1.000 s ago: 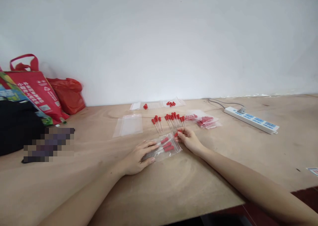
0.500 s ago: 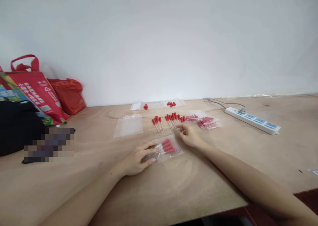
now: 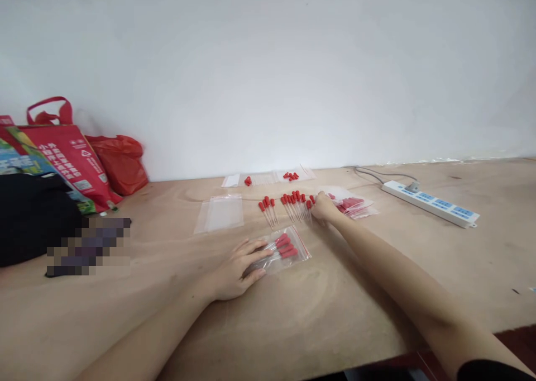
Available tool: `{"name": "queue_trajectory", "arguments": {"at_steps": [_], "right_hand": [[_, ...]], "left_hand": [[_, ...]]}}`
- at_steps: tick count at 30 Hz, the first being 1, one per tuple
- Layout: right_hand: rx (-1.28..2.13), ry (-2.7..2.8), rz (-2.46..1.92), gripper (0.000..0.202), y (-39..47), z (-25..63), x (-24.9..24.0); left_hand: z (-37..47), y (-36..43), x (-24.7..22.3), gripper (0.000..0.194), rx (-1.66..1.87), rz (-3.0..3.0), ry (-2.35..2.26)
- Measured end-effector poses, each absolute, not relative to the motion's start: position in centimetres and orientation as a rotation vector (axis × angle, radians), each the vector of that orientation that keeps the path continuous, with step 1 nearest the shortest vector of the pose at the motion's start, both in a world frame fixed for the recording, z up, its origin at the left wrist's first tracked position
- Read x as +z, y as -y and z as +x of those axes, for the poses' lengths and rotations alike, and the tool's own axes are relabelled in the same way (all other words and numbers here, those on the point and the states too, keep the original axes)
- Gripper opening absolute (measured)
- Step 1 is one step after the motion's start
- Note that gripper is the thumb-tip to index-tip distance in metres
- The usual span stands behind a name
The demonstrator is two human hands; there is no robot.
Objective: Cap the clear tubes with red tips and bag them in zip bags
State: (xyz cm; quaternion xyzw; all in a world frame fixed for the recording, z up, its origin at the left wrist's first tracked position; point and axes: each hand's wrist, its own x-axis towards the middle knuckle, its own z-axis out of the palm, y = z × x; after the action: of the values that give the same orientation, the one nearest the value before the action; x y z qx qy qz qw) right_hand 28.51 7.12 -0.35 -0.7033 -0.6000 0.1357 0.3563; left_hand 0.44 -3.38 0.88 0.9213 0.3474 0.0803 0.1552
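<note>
My left hand (image 3: 243,269) lies with its fingers stretched out and apart on a clear zip bag (image 3: 300,251), pressing it to the table. Inside that bag are several glass droppers with red rubber bulbs (image 3: 286,247). Farther out, my right hand (image 3: 323,208) is at the right end of a row of loose droppers (image 3: 295,198); its fingers point away and are mostly hidden, so I cannot see whether they grip one. A smaller group of loose droppers (image 3: 267,203) lies to the left of that row.
Flat clear bags (image 3: 224,212) lie to the left. Filled bags (image 3: 355,205) are piled beyond my right hand. By the wall are small red bulbs (image 3: 290,176) and glass tubes (image 3: 264,178). A power strip (image 3: 429,203) is at right, red bags (image 3: 75,157) at left.
My right hand has moved away from me and a little right, from beside the row's lower ends to its right end. My left hand stays on the bag.
</note>
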Motion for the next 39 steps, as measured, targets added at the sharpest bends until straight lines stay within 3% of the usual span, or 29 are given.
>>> {"name": "queue_trajectory", "arguments": {"at_steps": [4,9,16,26,32,39], "right_hand": [[0.412,1.555,-1.642,0.055,-4.5,28.8,0.2],[0.8,1.256,-1.284,0.064,-0.7,27.2,-1.0],[1.088,1.013,-1.108,0.042,0.7,24.5,-1.7],[1.101,1.054,-1.026,0.041,1.3,24.7,-2.0],[1.253,1.033,-1.087,0.024,1.4,24.6,-2.0],[1.267,1.282,-1.17,0.035,1.7,24.4,-2.5]], "left_hand": [[0.5,3.4,0.9,0.044,0.186,2.673,-0.995],[0.4,3.3,0.6,0.045,0.189,2.681,-1.0],[0.6,3.4,0.7,0.045,0.18,2.679,-1.019],[0.6,3.4,0.9,0.045,0.21,2.654,-1.004],[0.6,3.4,0.9,0.045,0.212,2.66,-1.003],[0.8,3.5,1.0,0.049,0.216,2.668,-1.003]]}}
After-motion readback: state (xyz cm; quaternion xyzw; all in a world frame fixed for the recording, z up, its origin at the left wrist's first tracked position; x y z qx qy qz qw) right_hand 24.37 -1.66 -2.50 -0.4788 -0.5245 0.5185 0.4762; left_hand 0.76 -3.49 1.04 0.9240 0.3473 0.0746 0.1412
